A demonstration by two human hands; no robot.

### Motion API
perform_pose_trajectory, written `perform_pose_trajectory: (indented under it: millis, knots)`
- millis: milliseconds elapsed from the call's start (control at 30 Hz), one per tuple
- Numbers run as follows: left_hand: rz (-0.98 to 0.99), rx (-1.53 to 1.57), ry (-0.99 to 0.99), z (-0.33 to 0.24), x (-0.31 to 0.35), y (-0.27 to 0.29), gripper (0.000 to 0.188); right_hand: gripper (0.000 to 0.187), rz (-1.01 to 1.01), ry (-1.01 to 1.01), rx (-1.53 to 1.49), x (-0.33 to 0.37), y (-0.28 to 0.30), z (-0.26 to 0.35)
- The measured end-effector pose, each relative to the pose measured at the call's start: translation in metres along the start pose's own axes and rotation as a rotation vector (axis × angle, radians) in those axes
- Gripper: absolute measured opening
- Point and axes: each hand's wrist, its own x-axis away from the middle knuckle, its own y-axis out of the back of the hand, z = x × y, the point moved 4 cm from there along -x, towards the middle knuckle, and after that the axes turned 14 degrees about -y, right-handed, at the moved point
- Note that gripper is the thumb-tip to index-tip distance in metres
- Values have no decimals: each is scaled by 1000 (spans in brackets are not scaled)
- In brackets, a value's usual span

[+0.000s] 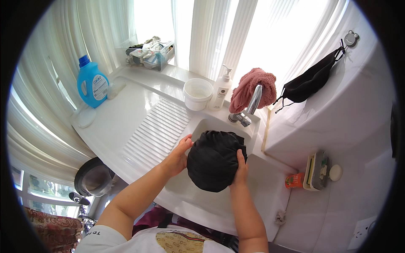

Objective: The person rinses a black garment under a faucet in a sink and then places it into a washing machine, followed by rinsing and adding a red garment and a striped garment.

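A round, gathered bundle of black cloth [215, 160] is held up over the white sink basin [261, 181]. My left hand [179, 155] grips its left side, with most of the fingers out of sight behind it. On the right edge my right hand [240, 169] holds it, thumb pointing up along the front. Pleats run across the top of the cloth; I cannot make out what kind of item it is. Just beyond it stands the chrome faucet [254, 101], with a pink towel [253, 86] draped over it.
Left of the basin is a ribbed washboard [158, 126]. Behind stand a white bucket [198, 95], a pump bottle [220, 90], a clear bin [154, 55] of cloths and a blue detergent jug [93, 82]. A black face mask [310, 80] and soap holder [316, 170] are on the right wall.
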Motion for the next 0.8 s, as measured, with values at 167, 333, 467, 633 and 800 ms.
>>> perform_pose_trajectory:
  millis: [167, 333, 467, 633, 800]
  knots:
    - [89, -36, 107, 0, 8, 42, 78, 54, 137, -246, -199, 3, -44, -36]
    - [-61, -17, 30, -54, 7, 77, 60, 55, 56, -193, -145, 8, -92, -57]
    - [-176, -161, -193, -106, 0, 116, 59, 51, 1, -31, -20, 7, -131, -73]
    - [-105, -79, -513, -171, 18, 163, 61, 41, -31, 191, -8, 23, -209, -104]
    - [93, 216, -376, -223, 51, 231, 76, 45, 45, 357, 22, 33, -250, -145]
